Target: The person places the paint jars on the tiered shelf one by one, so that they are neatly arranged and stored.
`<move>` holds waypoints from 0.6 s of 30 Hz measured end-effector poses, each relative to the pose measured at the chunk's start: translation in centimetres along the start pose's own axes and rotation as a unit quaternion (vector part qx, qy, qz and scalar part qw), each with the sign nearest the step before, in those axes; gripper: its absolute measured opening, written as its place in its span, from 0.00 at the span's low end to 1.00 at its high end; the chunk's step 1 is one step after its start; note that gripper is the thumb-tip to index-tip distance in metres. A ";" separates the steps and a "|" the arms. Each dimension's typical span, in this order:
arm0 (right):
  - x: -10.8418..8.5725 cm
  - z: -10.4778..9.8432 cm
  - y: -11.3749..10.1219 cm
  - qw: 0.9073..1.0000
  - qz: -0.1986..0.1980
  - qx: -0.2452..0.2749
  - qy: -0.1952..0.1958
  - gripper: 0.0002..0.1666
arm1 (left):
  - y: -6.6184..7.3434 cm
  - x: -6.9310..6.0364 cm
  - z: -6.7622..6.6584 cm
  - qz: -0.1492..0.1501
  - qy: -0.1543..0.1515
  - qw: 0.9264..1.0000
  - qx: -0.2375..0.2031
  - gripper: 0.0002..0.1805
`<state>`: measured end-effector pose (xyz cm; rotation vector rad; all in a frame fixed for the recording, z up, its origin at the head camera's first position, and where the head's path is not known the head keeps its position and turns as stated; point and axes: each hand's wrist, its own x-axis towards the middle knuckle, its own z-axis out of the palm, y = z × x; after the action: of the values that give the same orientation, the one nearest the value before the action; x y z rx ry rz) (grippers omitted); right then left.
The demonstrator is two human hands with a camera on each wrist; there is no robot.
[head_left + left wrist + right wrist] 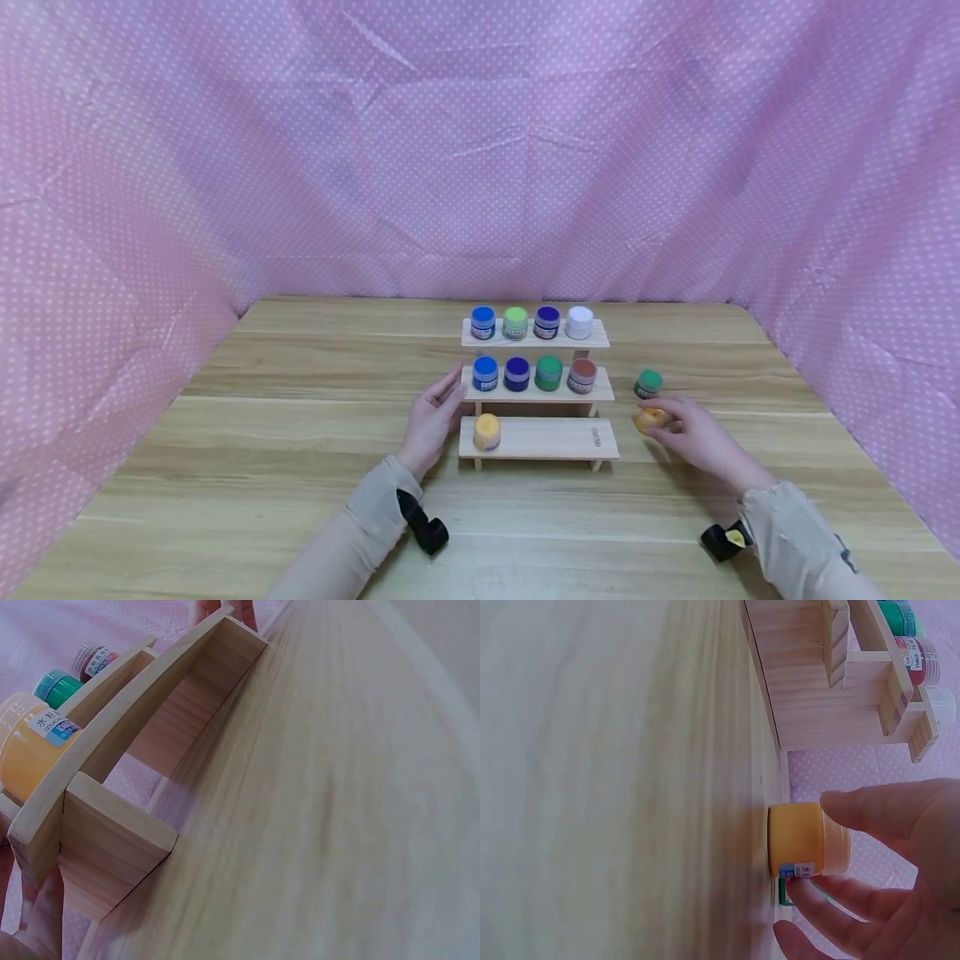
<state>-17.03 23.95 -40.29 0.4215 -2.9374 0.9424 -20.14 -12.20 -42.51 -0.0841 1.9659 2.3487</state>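
Note:
On the table to the right of the rack stands a yellow-orange paint jar (799, 838). My right hand (701, 442) pinches it, thumb on one side and fingers on the other. Just behind it is a paint jar with a green lid (648, 382). My left hand (432, 423) holds the left end of the three-step wooden rack (551, 437) near its middle step; some of its fingers are hidden. Another yellow-orange jar (487, 432) stands at the left of the lowest step, also seen as a yellow jar (36, 754) in the left wrist view.
Blue, purple, green and brown-red jars (582, 377) line the middle step. The top step bears blue, light green, purple and white jars (579, 322). Pink dotted cloth (450, 167) hangs behind and beside the wooden table (300, 400).

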 end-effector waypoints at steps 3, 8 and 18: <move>0.0 -0.1 -0.1 1.000 -0.001 -0.006 0.003 0.21 | 0.0 0.0 0.0 0.000 0.000 1.000 0.001 0.25; 0.3 -0.1 -0.3 1.000 0.004 -0.006 0.005 0.19 | 0.4 0.2 -0.2 -0.007 -0.003 1.000 0.005 0.24; 0.7 0.2 -1.2 1.000 0.028 0.006 0.003 0.20 | 0.8 1.2 -1.0 -0.012 -0.014 1.000 0.006 0.25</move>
<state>-17.39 22.73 -39.71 0.3364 -2.9541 0.9646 -21.42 -13.31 -42.02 -0.0751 1.9545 2.3108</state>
